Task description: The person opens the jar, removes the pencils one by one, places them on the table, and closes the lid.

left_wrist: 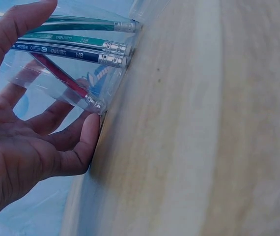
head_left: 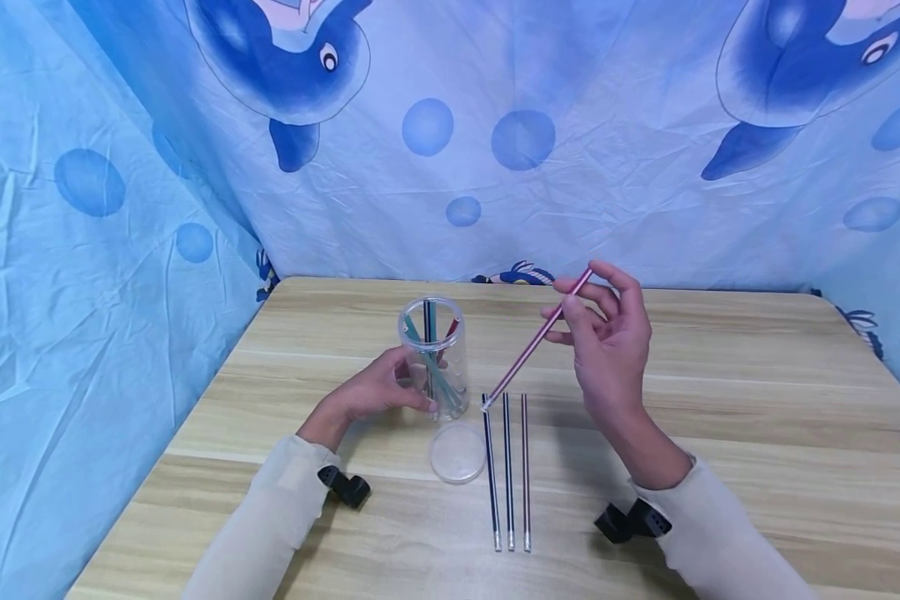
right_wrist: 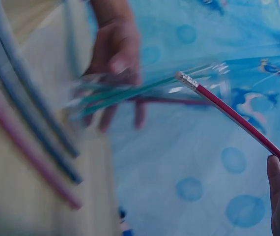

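Note:
My left hand (head_left: pixel 378 387) holds a clear plastic jar (head_left: pixel 457 371) upright on the table, thumb and fingers curled round its lower part. Inside lean several pencils: green (left_wrist: pixel 76 41), dark blue (left_wrist: pixel 66 51) and red (left_wrist: pixel 59 73), eraser ends at the bottom. Between thumb and fingers, my right hand (head_left: pixel 615 350) pinches a red pencil (head_left: pixel 532 343) in the air, right of the jar. It slants, its silver-banded eraser end (right_wrist: pixel 186 79) low and toward the jar. Two dark blue pencils (head_left: pixel 508 475) and one red pencil (head_left: pixel 526 475) lie side by side below it.
A round clear lid (head_left: pixel 457 452) lies flat in front of the jar, left of the loose pencils. Everything stands on a wood-grain table (head_left: pixel 757 417). Blue cloth (head_left: pixel 607 208) with printed dolphins hangs behind it and at the sides.

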`<state>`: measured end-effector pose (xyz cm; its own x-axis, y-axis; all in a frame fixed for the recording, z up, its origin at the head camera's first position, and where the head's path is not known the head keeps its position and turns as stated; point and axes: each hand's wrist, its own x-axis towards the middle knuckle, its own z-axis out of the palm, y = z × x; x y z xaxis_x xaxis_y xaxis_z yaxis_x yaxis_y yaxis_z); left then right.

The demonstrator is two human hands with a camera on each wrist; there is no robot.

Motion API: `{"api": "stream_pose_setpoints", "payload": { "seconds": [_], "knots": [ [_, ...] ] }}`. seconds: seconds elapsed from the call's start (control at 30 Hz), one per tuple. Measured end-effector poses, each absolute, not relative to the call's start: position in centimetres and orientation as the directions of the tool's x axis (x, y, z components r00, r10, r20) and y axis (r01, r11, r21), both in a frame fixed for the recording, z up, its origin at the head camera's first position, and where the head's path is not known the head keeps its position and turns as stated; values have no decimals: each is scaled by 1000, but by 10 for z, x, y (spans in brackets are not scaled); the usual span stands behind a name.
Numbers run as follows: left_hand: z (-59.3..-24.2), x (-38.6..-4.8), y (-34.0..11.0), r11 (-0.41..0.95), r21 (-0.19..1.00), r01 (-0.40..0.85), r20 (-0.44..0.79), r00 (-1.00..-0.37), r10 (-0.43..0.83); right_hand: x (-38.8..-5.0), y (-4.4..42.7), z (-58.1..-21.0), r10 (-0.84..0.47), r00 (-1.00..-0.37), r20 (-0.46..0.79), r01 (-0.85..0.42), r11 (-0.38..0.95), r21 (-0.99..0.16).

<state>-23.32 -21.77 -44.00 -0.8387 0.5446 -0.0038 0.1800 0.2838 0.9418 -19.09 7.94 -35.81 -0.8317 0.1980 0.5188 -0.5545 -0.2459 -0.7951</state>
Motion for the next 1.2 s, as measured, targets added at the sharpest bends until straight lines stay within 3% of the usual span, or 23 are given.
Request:
{"api": "stream_pose_setpoints", "payload": {
  "seconds": [0.13, 0.3, 0.4, 0.83, 1.2],
  "knots": [
    [-441, -233, -219, 285, 940, 185, 0, -839, 544, -191, 91, -376, 155, -877, 455, -478, -175, -861],
    [-440, -233, -218, 295, 936, 192, -3, -834, 552, -189, 109, -398, 40, -967, 250, -253, -97, -963],
    [-441, -234, -216, 296, 936, 190, -5, -834, 552, -187, 121, -410, -21, -988, 156, -154, -67, -986],
    [-441, -232, -217, 299, 934, 194, 2, -842, 540, -189, 136, -445, -230, -973, -17, -6, 96, -995],
    [-442, -233, -218, 294, 937, 191, -1, -837, 547, -189, 131, -453, -239, -964, -119, 80, 168, -983]
  ]
}}
